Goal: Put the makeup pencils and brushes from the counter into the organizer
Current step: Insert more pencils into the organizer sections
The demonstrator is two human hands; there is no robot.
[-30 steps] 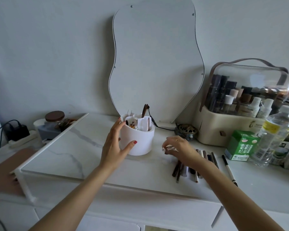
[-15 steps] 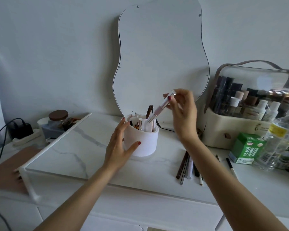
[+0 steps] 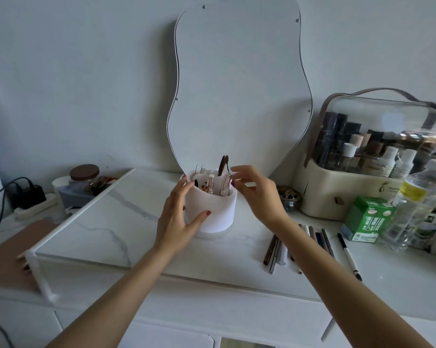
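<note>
The left hand wraps its fingers around the white organizer on the surface. The right hand hovers open beside its rim. Pencils lie nearby.

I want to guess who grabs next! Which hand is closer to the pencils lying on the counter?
The right hand. It is at the white organizer's rim, and its forearm passes right over the pencils on the counter. The left hand cups the organizer's far side, away from them.
</note>
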